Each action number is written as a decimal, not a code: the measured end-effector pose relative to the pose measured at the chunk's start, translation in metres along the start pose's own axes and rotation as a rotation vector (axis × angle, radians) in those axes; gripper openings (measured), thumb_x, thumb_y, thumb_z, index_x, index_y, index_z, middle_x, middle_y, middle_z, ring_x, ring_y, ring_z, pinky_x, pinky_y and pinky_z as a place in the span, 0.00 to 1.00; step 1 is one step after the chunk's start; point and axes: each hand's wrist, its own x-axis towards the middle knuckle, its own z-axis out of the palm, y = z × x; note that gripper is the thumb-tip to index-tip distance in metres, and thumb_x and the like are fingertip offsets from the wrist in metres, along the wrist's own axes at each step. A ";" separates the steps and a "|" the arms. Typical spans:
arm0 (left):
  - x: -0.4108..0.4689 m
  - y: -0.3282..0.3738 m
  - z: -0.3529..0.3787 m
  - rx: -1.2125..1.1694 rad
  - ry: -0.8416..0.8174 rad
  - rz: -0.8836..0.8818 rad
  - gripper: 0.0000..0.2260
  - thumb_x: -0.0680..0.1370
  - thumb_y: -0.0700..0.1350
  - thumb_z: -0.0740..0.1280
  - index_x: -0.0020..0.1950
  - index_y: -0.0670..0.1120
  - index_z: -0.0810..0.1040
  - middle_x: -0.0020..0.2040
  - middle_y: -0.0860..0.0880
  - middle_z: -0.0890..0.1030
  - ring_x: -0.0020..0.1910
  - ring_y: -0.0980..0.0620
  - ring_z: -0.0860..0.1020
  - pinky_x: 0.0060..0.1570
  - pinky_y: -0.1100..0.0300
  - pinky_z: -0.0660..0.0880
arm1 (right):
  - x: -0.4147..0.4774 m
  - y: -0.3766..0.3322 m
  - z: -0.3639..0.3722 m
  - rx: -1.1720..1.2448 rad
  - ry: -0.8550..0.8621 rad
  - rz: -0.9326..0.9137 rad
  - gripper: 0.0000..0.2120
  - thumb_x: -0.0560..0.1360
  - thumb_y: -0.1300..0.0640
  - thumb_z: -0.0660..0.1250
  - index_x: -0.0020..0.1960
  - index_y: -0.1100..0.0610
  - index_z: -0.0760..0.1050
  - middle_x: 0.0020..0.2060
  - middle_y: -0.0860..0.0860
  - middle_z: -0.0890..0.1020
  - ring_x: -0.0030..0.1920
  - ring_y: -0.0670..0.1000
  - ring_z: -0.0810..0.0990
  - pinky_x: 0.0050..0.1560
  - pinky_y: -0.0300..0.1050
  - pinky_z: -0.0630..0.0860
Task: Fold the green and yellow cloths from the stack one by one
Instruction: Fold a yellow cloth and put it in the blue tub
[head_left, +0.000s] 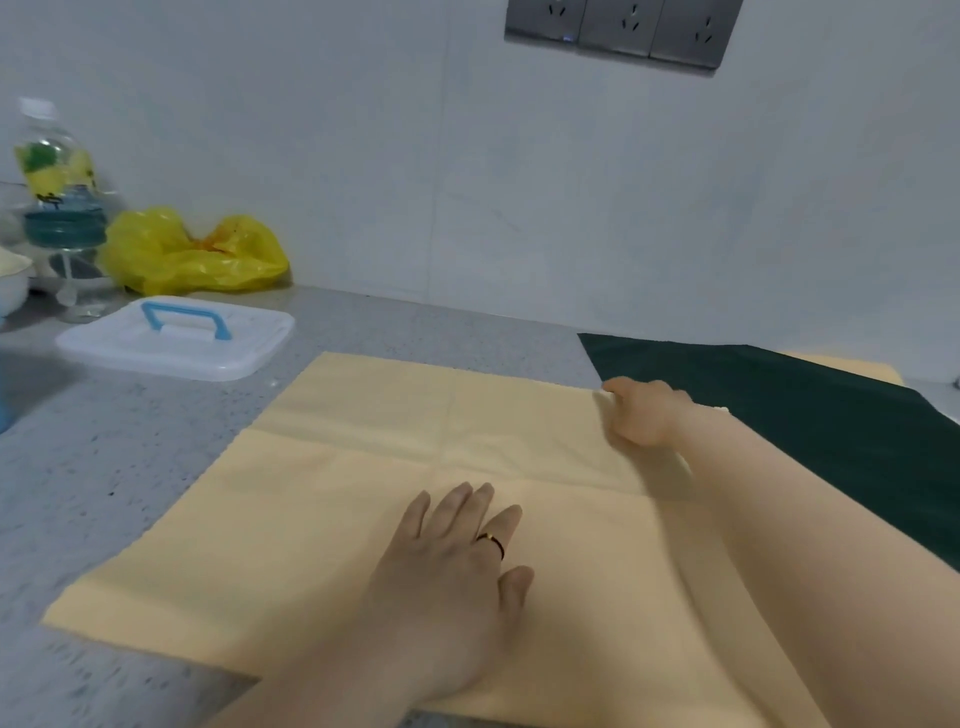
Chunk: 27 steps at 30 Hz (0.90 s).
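**A:** Where is the cloth that is being worked on now?

**B:** The yellow cloth lies spread flat on the grey tabletop, in the middle and lower part of the frame. Crease lines cross it, but I judge that no fold is made yet.

**A:** And the hands?

**B:** The left hand rests on the cloth at the lower centre, palm down and fingers straight. It grasps nothing and only presses. The right hand is at the far right corner of the cloth, right of centre, with curled fingers. It seems to pinch this corner, though the picture is a little blurred there.

**A:** Where are the other cloths?

**B:** The green cloth lies at the right edge, just beside the yellow one. It covers a second yellow cloth, of which only a strip shows in the upper right.

**A:** How will the yellow one handle?

**B:** I think it is thin, soft and light, with no stiffness. Lifted at one point, it would probably sag and twist. It seems better to take two corners of one edge and carry them over to the opposite edge. A flat hand can hold the rest so it does not slide on the smooth surface. The creases may guide the fold.

**A:** Is anything close to it?

**B:** A white lid with a blue handle lies at the left, near the far left corner but apart from it.
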 end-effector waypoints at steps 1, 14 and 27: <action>0.000 0.000 0.000 -0.007 -0.002 -0.003 0.24 0.80 0.56 0.44 0.75 0.54 0.43 0.76 0.53 0.39 0.74 0.56 0.37 0.70 0.56 0.33 | 0.006 -0.001 0.002 0.034 -0.027 0.001 0.25 0.77 0.54 0.52 0.73 0.46 0.52 0.69 0.54 0.64 0.70 0.60 0.60 0.69 0.53 0.61; 0.001 0.001 -0.002 0.026 -0.033 -0.023 0.25 0.80 0.56 0.45 0.75 0.54 0.43 0.76 0.53 0.41 0.74 0.56 0.37 0.69 0.50 0.30 | -0.014 -0.010 -0.019 -0.008 0.274 -0.233 0.10 0.72 0.62 0.59 0.35 0.51 0.67 0.36 0.47 0.66 0.52 0.54 0.66 0.50 0.44 0.61; -0.007 -0.046 -0.060 0.076 0.632 -0.251 0.36 0.76 0.49 0.63 0.75 0.49 0.42 0.76 0.49 0.47 0.75 0.50 0.46 0.68 0.56 0.35 | -0.135 -0.008 -0.050 0.176 0.189 -0.550 0.10 0.72 0.62 0.62 0.38 0.50 0.65 0.32 0.44 0.70 0.32 0.45 0.66 0.33 0.38 0.62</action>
